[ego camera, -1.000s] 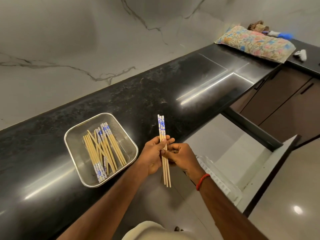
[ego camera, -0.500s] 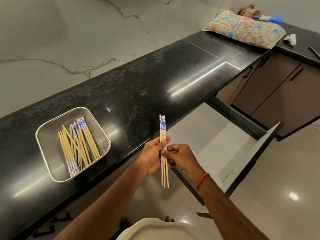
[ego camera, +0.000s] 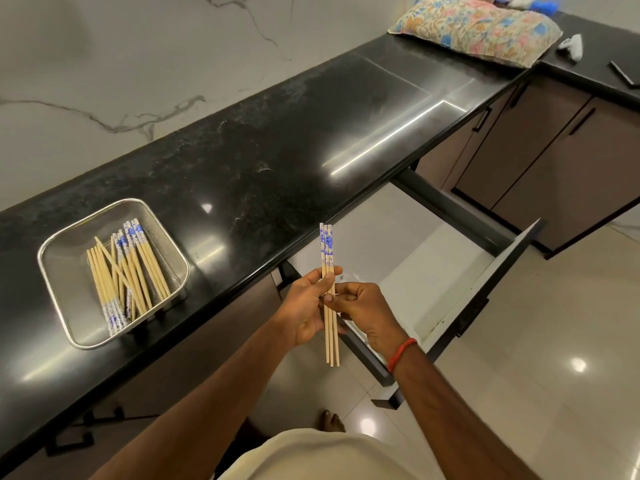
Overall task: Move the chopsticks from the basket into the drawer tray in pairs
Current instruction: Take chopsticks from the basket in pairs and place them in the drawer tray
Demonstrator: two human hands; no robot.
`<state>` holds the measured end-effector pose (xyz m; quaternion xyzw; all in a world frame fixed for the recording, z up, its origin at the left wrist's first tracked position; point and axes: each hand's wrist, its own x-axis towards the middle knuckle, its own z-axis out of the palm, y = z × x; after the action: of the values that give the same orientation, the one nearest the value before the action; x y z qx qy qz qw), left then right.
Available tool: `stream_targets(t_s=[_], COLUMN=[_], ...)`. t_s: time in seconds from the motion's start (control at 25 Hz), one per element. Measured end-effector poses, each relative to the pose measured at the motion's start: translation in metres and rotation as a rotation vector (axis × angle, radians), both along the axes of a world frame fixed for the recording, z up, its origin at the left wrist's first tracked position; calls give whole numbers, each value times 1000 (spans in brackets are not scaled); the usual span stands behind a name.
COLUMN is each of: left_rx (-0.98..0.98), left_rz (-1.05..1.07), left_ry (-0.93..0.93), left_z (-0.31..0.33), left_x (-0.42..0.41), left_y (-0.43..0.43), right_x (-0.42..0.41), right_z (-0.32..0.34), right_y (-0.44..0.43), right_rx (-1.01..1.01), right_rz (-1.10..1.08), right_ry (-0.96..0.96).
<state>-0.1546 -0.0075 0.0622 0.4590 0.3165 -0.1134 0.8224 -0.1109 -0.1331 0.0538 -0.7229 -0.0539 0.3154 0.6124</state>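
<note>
Head view: my left hand (ego camera: 304, 308) and right hand (ego camera: 367, 308) meet at centre frame, fingers (ego camera: 329, 280) pinching upright sticks (ego camera: 329, 292), three by the look of it. Since a second ago the basket (ego camera: 55, 258) has slid to lower left and the open drawer (ego camera: 433, 271) fills the right: I've turned toward it. Open room right; the desk (ego camera: 277, 161) edge runs just left.

Left hand (ego camera: 306, 311) and right hand (ego camera: 369, 311) together grip upright chopsticks (ego camera: 327, 247) above the open drawer (ego camera: 450, 271). More chopsticks lie in the basket (ego camera: 55, 271) on the black counter (ego camera: 259, 161).
</note>
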Motion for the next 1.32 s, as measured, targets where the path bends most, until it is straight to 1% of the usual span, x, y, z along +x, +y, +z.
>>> stream_targets(t_s=[0.16, 0.28, 0.36, 0.44, 0.56, 0.8, 0.88, 1.04, 1.32], left_rx=[31, 64, 64, 68, 74, 82, 79, 83, 104], left_rz=[33, 73, 82, 76, 57, 63, 67, 89, 126], left_ry=[54, 135, 173, 202, 214, 232, 242, 279, 319], left_z=[-7, -14, -20, -24, -26, -41, -46, -53, -56], left_x=[-3, -10, -18, -24, -31, -34, -34, -36, -39], left_y=[-8, -7, -5, -4, -5, -4, -4, -4, -1], right_x=[15, 31, 42, 51, 60, 64, 63, 61, 57], right_z=[-5, -16, -28, -42, -65, -103, -114, -133, -154], right_y=[-20, -33, -38, -43, -47, -43, -42, -40, -40], right_rx=[-32, -115, -212, -338, -519, -844, -917, -993, -1003], right_rz=[7, -21, -45, -25, 56, 208, 255, 342, 411], right_ry=[-32, -69, -90, -128, -184, -206, -208, -182, -205])
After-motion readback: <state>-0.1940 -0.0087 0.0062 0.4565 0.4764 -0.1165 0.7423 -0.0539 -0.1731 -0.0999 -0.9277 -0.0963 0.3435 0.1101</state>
